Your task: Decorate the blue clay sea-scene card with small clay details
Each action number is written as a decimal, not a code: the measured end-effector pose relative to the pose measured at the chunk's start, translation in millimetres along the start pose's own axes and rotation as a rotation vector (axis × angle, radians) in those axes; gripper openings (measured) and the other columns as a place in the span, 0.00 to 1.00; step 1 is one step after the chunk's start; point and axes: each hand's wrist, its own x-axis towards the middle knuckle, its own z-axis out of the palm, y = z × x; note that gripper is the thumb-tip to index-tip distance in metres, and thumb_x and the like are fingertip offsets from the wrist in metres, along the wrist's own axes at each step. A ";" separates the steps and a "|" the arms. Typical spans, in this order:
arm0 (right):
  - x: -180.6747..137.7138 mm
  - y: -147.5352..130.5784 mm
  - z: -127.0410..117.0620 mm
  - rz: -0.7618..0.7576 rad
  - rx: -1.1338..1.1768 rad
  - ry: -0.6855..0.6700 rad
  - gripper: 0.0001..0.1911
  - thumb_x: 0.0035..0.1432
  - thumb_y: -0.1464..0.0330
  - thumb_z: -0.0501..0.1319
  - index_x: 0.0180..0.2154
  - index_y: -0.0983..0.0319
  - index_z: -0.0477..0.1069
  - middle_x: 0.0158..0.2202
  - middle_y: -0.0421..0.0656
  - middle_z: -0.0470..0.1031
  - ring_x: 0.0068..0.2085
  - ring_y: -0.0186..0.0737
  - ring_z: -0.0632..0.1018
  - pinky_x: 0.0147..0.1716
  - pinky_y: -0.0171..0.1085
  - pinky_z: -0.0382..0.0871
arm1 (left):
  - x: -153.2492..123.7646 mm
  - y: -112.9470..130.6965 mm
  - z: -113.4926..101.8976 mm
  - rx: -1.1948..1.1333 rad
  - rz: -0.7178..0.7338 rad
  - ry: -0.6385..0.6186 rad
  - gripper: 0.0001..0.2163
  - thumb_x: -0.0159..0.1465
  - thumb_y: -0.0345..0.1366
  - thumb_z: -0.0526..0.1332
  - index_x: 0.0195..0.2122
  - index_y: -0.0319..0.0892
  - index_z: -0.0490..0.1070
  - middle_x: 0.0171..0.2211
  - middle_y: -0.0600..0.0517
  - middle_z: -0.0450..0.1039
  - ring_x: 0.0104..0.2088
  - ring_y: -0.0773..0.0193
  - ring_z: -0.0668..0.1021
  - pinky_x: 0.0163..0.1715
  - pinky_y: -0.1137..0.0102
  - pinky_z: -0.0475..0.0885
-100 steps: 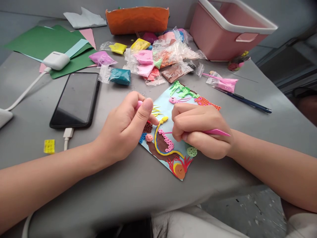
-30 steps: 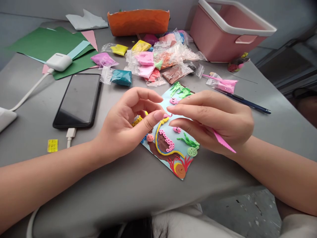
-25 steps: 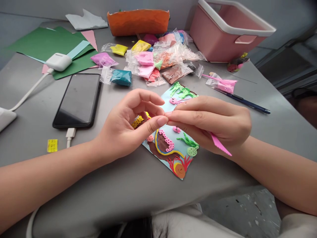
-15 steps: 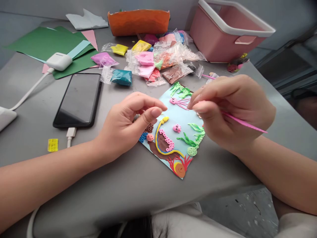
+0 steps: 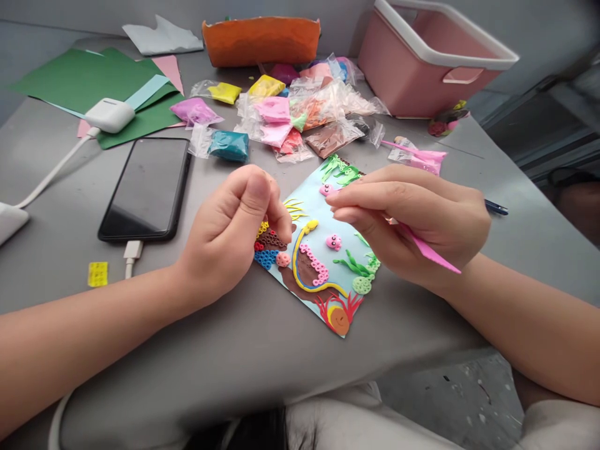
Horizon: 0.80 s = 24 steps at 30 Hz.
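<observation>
A light blue card (image 5: 300,187) with an undersea picture in coloured clay lies on the table between my hands. It shows a pink octopus head (image 5: 334,242), a yellow and blue eel-like strip (image 5: 296,256), green seaweed (image 5: 354,265) and red coral around a brown disc (image 5: 341,320). My left hand (image 5: 234,231) hovers over the card's left edge with its fingers curled in and the thumb pressed on them; whatever is inside is hidden. Above the card's right side, my right hand (image 5: 412,215) has its fingertips together, with a pink modelling tool (image 5: 431,253) held across the palm.
Bags of coloured clay (image 5: 276,119) are heaped at the back, before an orange box (image 5: 262,42) and a pink bin (image 5: 422,62). A phone (image 5: 146,187) on a cable, a white earbud case (image 5: 109,115) and green paper (image 5: 60,78) lie left. A pink packet (image 5: 429,161) and dark pen (image 5: 495,207) are right.
My left hand has turned, curling its fingers in with the thumb on top. My right hand has moved left and slightly down, uncovering the pink packet and the pen.
</observation>
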 end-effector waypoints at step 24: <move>-1.5 -10.9 -0.8 -0.078 0.042 -0.172 0.07 0.67 0.71 0.66 0.46 0.63 0.78 0.32 0.41 0.79 0.31 0.28 0.79 0.34 0.28 0.78 | 3.0 6.6 3.1 -0.070 -0.141 -0.082 0.26 0.54 0.38 0.80 0.26 0.45 0.57 0.24 0.61 0.79 0.28 0.68 0.84 0.28 0.76 0.80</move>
